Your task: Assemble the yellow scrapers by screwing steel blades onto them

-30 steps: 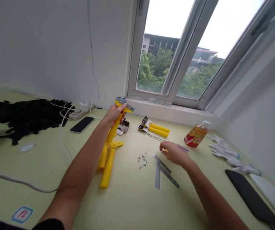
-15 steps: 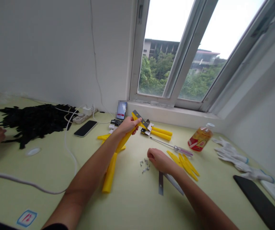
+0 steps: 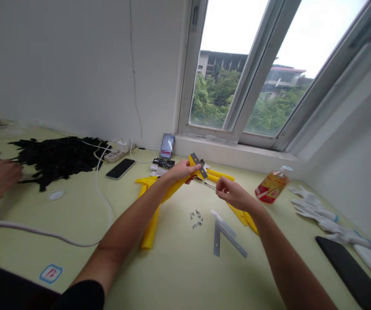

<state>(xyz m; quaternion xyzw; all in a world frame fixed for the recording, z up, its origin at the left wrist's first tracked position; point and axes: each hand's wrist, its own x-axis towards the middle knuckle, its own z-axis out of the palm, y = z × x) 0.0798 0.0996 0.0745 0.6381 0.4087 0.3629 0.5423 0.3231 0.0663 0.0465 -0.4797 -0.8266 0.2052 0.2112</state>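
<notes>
On green table (image 3: 159, 280) by window (image 3: 242, 113). From head view: gripping scraper (image 3: 176, 189) with blade (image 3: 194, 158) in left hand (image 3: 183, 170), above table. Just moved curled right hand (image 3: 232, 193) away from screws (image 3: 200, 222), now nearer scraper; cannot tell if holding anything.

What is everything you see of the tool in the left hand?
The tool is yellow, plastic-looking, with a long handle, partly hidden by the left arm, and a wider head. A grey, metal-looking blade with holes lies across the head. It slants, blade end uppermost, apparently raised above the table. The left hand grips it near the head, thumb on the blade.
</notes>
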